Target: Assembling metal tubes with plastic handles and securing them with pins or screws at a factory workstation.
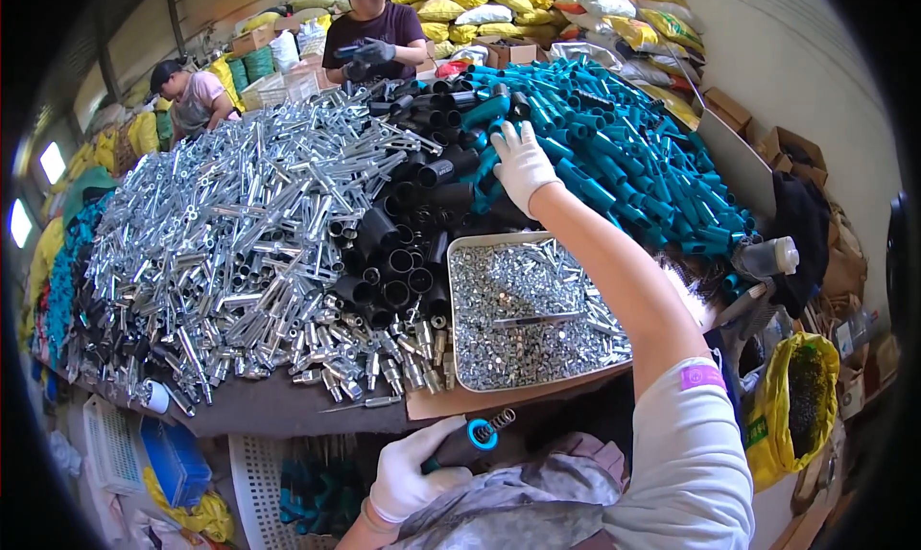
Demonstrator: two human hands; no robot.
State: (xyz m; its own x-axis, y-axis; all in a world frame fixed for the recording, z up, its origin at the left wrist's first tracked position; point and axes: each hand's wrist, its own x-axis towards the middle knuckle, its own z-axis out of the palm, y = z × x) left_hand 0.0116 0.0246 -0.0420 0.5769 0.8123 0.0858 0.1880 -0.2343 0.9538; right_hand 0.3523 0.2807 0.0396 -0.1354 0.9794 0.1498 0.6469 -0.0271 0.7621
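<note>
My left hand (408,478), in a white glove, is low in front of me, closed around a black cylindrical housing (453,446). A teal ring (483,434) rims the housing's end, and a dark coil spring (501,420) sticks out of it. My right hand (525,166), also gloved, reaches far across the table with its fingers stretched out and apart. It rests at the edge of a heap of teal plastic tubes (600,133), beside black tubes (436,172). Whether its fingertips press on a tube is hard to make out.
Silvery metal rods (259,195) form a big heap at left. A shallow tray (455,334) of small metal parts lies under my right forearm. Metal fittings (422,339) line the front edge near a pointed tool (369,403). A yellow sack (772,425) stands at right. Two people work across the table.
</note>
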